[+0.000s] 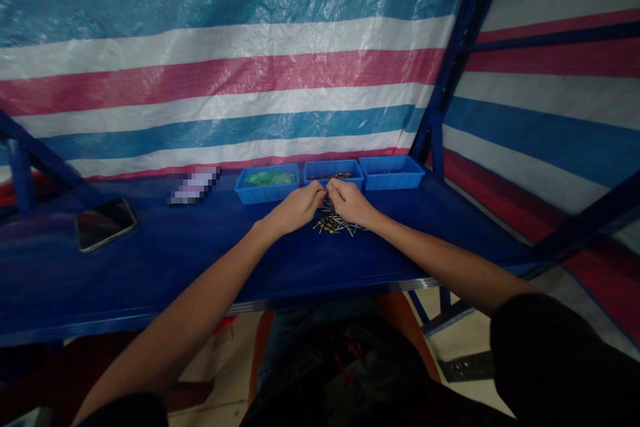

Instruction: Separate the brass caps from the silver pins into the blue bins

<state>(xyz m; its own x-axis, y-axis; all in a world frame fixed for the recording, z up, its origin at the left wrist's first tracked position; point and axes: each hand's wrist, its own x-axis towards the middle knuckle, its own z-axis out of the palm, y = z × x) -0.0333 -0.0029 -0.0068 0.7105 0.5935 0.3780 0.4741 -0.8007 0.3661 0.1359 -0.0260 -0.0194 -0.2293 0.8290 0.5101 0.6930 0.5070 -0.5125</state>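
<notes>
My left hand [301, 205] and my right hand [349, 200] meet fingertip to fingertip just in front of the middle blue bin [334, 169]. Both are closed in a pinch, and whatever sits between the fingers is too small to make out. Beneath them on the blue table lies a loose pile of small metal pieces [333, 223], some brassy and some silvery, thin like screws or pins. The middle bin contains similar dark metal pieces, partly hidden by my hands.
Left of the middle bin stands a blue bin [241, 191] with green plastic in it; another blue bin [395, 181] stands right. A phone [106, 223] and a blurred-out flat item [195, 185] lie on the left of the table [200, 267]. Striped sheeting [225, 73] and blue posts [440, 100] enclose it.
</notes>
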